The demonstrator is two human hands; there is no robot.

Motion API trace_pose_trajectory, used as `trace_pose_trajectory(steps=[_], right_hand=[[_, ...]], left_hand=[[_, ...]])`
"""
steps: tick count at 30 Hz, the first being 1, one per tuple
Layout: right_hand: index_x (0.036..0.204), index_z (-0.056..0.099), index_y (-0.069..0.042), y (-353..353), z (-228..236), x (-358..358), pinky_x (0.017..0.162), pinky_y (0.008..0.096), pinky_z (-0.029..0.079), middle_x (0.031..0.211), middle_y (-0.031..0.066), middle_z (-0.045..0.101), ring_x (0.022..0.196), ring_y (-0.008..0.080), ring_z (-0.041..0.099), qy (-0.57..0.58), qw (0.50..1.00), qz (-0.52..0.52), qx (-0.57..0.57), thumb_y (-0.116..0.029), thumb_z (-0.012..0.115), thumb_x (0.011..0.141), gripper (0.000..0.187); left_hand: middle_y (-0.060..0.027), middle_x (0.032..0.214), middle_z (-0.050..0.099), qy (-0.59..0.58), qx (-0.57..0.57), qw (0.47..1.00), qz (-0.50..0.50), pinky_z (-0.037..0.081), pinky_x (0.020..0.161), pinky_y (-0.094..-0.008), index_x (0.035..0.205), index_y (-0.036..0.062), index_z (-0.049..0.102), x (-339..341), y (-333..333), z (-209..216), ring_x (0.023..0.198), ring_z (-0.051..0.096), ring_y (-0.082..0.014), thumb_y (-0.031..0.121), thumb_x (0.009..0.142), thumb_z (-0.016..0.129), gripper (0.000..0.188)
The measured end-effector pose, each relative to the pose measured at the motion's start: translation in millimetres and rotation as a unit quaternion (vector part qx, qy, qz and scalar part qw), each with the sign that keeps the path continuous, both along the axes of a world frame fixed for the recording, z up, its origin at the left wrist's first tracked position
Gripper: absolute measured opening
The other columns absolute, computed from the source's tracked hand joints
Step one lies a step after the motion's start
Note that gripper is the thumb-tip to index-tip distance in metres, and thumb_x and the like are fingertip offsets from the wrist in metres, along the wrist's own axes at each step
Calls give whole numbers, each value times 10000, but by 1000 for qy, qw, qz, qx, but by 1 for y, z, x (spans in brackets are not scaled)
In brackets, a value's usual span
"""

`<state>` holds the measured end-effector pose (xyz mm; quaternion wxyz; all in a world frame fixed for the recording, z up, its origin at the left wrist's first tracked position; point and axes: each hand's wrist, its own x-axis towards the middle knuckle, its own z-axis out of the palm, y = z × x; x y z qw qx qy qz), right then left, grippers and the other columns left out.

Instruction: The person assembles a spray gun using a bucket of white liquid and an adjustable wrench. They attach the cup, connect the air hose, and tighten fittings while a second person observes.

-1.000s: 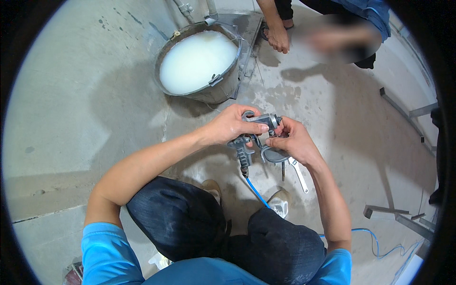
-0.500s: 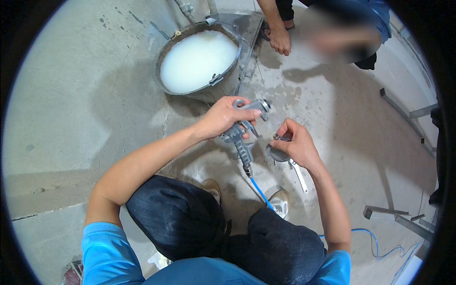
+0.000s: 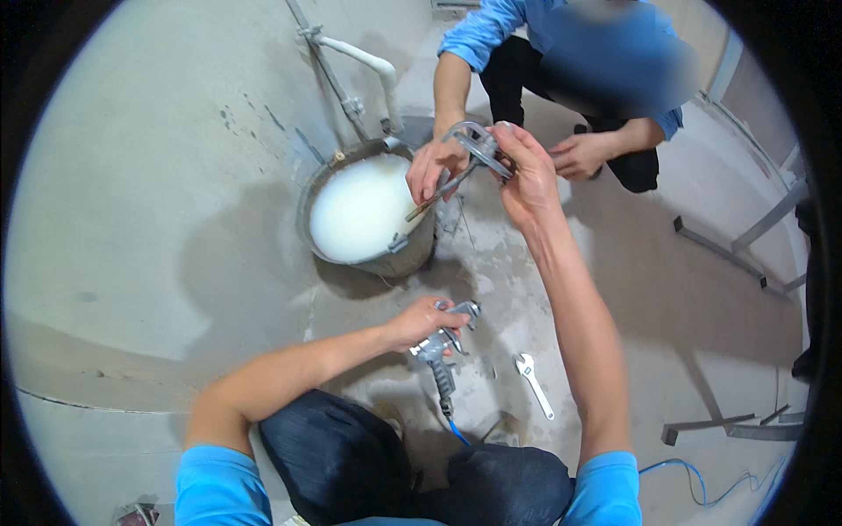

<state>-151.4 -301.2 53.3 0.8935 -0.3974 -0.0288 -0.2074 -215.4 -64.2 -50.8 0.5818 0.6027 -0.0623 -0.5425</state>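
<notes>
My left hand (image 3: 423, 323) is closed around a grey metal spray gun (image 3: 431, 348), held low above the floor; a blue air hose (image 3: 460, 434) runs from the bottom of its handle. Stretched far forward, my right hand (image 3: 531, 180) grips a round metal cup lid (image 3: 493, 159) with a curved clamp arm. A thin tube (image 3: 438, 198) sticks out of the lid toward a bucket of milky white liquid (image 3: 368, 210). A co-worker's hand (image 3: 434, 167) is close to the tube; whether it touches is unclear. An adjustable wrench (image 3: 534, 386) lies on the floor between my arms.
The co-worker in a blue shirt (image 3: 491, 33) crouches opposite me, the other hand (image 3: 583, 156) beside my right hand. White and grey pipes (image 3: 373, 63) run down the wall behind the bucket. Metal frame legs (image 3: 719, 245) and more blue hose (image 3: 693, 478) are on the right.
My right hand has moved forward with the lid, from beside the gun to near the co-worker. The co-worker's hand has come over the bucket. The wrench now shows whole.
</notes>
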Motion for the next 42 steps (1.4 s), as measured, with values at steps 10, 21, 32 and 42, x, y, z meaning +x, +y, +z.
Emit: trace_pose_trajectory(steps=[10,21,32,42], right_hand=[[934,690,-120,1,91,79,567,257,378,816,-28,674,671,88,574,-15,991,124,53,-220,713,967,107],[1001,657,-94,-15,83,73,608,294,376,904,27,708,743,124,599,-56,958,203,192,-225,686,986,136],[1043,651,-60,-7,88,45,659,291,446,959,42,704,798,125,627,-59,960,202,182,-194,695,981,154],[1147,556,-3,88,182,-69,947,341,549,1135,182,673,1086,232,666,-400,770,-376,-325,32,752,888,326]], left_hand=[[-78,764,647,-18,-23,1000,-7,535,491,-287,906,3,609,-9,-35,17,552,642,-155,197,946,714,224],[-115,826,664,-60,-53,997,-8,600,562,-324,956,-43,652,-17,-55,12,651,675,-190,154,926,691,203],[-125,869,689,-62,-102,992,40,578,649,-315,944,-13,649,-10,-42,6,736,685,-197,35,943,571,92],[-111,1081,596,-318,56,941,96,468,854,-338,1196,26,497,42,-66,16,1009,554,-195,331,786,851,622]])
